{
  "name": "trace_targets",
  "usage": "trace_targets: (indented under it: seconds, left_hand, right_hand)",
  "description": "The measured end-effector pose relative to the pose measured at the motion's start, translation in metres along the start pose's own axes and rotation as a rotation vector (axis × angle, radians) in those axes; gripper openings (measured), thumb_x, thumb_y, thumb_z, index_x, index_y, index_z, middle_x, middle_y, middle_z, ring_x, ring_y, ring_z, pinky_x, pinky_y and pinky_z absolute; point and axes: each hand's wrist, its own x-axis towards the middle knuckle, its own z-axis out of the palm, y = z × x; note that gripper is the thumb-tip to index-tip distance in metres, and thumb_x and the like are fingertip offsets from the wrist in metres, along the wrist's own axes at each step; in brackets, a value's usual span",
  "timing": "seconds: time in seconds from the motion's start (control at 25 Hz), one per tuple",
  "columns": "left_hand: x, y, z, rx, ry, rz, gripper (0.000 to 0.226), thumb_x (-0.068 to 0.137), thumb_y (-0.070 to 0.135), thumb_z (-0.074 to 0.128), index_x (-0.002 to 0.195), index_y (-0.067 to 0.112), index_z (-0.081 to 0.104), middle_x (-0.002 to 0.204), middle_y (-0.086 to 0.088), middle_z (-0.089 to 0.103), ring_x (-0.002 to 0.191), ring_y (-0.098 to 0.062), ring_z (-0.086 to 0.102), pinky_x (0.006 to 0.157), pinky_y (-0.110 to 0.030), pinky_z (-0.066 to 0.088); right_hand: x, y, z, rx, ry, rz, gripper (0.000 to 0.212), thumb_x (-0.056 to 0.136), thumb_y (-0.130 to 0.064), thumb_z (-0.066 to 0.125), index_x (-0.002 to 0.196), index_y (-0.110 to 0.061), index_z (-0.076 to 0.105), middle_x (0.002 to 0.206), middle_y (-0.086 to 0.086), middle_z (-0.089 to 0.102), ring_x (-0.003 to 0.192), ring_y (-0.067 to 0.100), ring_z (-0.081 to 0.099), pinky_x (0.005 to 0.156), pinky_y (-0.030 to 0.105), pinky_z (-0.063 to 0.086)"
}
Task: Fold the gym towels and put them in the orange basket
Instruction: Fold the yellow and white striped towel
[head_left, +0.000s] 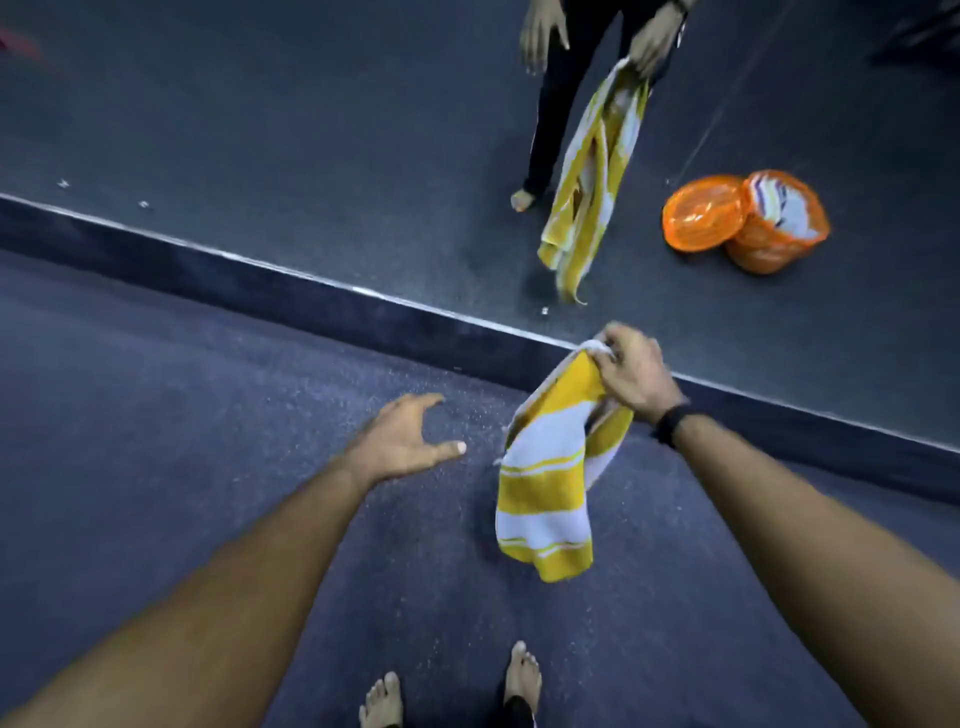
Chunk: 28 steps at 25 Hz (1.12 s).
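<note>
The dark blue carpeted floor (156, 415) is seen from above, bounded at its far edge by a low dark skirting strip with a metal trim (260, 283). Above the trim a wall mirror (311, 130) is mounted, in which the scene is reflected.

The left hand (402, 439) is held out over the floor, palm down. Its fingers are spread wide and lightly bent, the thumb is extended to the right, and nothing is held. It is kept apart from the towel.

Two bare feet (382, 701) are visible on the carpet at the lower edge.

The yellow-and-white striped towel (545, 499) is suspended in the air above the carpet, to the right of the left hand. It hangs crumpled and unfolded from its upper corner, with its lower hem clear of the floor.

The right hand (631, 371) is positioned at the top of the towel. Its fingers are curled around the bunched upper corner, which is pinched in the grip. A black band (672, 423) is worn on the wrist.

The orange basket (779, 223) is visible only as a mirror reflection at the right, with an orange lid (701, 213) leaning against it. Folded cloth is seen inside it.
</note>
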Motion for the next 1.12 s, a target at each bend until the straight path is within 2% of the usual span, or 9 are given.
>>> trace_targets:
  seconds: [0.24,0.36,0.64,0.72,0.8,0.88,0.96,1.04,1.12]
  left_hand:
    - [-0.105,0.038,-0.086,-0.011,0.102,0.04,0.077,0.075,0.053,0.073,0.138,0.016,0.048,0.14,-0.008,0.052,0.131,-0.023,0.046,0.11,-0.033,0.035]
    - [-0.156,0.044,-0.103,-0.055,0.156,0.014,0.073,0.078,0.054,0.07,0.136,0.015,0.051,0.137,-0.005,0.055,0.127,-0.02,0.051,0.105,-0.029,0.038]
    - [-0.244,0.035,-0.098,-0.14,0.116,-0.344,0.08,0.088,0.068,0.04,0.128,0.0,0.054,0.132,-0.019,0.055,0.122,-0.032,0.053,0.095,-0.035,0.042]
    - [-0.265,0.054,-0.091,-0.353,0.1,-0.48,0.082,0.088,0.074,0.027,0.12,0.005,0.057,0.124,-0.018,0.058,0.113,-0.032,0.056,0.094,-0.039,0.04]
    - [-0.28,0.082,-0.086,-0.761,0.02,-0.534,0.078,0.082,0.082,0.02,0.086,0.016,0.06,0.084,-0.008,0.063,0.084,-0.024,0.058,0.089,-0.04,0.036]
    - [-0.29,0.109,-0.082,-1.0,-0.027,-0.453,0.065,0.085,0.077,0.032,0.078,0.02,0.063,0.065,-0.001,0.066,0.069,-0.019,0.064,0.082,-0.043,0.042]
    - [-0.297,0.131,-0.09,-1.135,0.154,-0.338,0.034,0.09,0.052,0.054,0.094,0.02,0.063,0.07,-0.001,0.07,0.062,-0.018,0.067,0.071,-0.041,0.052]
    - [-0.301,0.14,-0.111,-1.254,0.355,-0.262,0.029,0.088,0.04,0.064,0.109,0.019,0.061,0.092,-0.006,0.07,0.08,-0.024,0.066,0.071,-0.039,0.053]
    - [-0.31,0.146,-0.144,-1.38,0.431,-0.142,0.028,0.085,0.036,0.069,0.103,0.015,0.065,0.096,-0.01,0.072,0.084,-0.026,0.068,0.069,-0.041,0.058]
  right_hand:
    - [-0.021,-0.167,-0.146,0.075,0.112,0.001,0.025,0.091,-0.019,0.054,0.066,-0.017,0.053,0.078,0.008,0.055,0.078,0.018,0.05,0.067,0.025,0.033]
    - [-0.041,-0.218,-0.188,0.114,0.087,-0.007,0.017,0.089,-0.022,0.053,0.074,-0.014,0.056,0.074,0.005,0.052,0.072,0.017,0.048,0.061,0.027,0.035]
    - [-0.095,-0.299,-0.264,0.412,0.032,-0.095,0.022,0.07,-0.022,0.054,0.054,-0.021,0.039,0.063,0.003,0.037,0.067,0.019,0.038,0.063,0.035,0.03]
    - [-0.12,-0.314,-0.287,0.492,0.061,-0.108,0.032,0.081,-0.013,0.053,0.055,-0.021,0.035,0.06,0.002,0.032,0.06,0.017,0.035,0.058,0.032,0.028]
    - [-0.139,-0.323,-0.306,0.56,0.1,-0.11,0.035,0.087,-0.006,0.048,0.058,-0.02,0.033,0.061,0.002,0.03,0.057,0.015,0.034,0.055,0.027,0.026]
    - [-0.159,-0.32,-0.323,0.624,0.141,-0.102,0.039,0.088,-0.004,0.047,0.059,-0.022,0.029,0.058,-0.001,0.025,0.048,0.011,0.028,0.046,0.02,0.019]
    - [-0.176,-0.307,-0.338,0.669,0.166,-0.064,0.038,0.089,-0.007,0.048,0.06,-0.022,0.029,0.058,-0.002,0.024,0.042,0.009,0.027,0.043,0.018,0.017]
    - [-0.191,-0.287,-0.349,0.722,0.198,-0.013,0.034,0.09,-0.005,0.047,0.063,-0.021,0.034,0.06,-0.002,0.029,0.038,0.007,0.033,0.041,0.016,0.024]
    - [-0.199,-0.263,-0.36,0.792,0.234,0.062,0.028,0.09,-0.004,0.048,0.067,-0.018,0.042,0.064,-0.001,0.036,0.047,0.008,0.041,0.051,0.022,0.037]
